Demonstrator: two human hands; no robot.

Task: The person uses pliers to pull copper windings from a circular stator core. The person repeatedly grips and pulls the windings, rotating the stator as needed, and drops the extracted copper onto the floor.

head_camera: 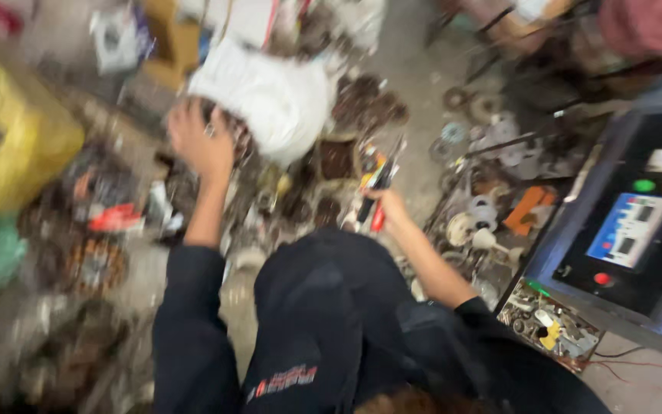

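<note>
My right hand (389, 205) is closed around red-and-black handled pliers (378, 188), held above the scattered metal parts (492, 222) on the floor. My left hand (199, 142) reaches toward the white sack (270, 96); blur hides whether its fingers grip anything.

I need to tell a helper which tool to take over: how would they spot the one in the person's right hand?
Start at the big white sack at top centre and drop to the parts heap below it. There the right hand holds pliers upright: the only tool with red and black handles, dark tips pointing up.
</note>
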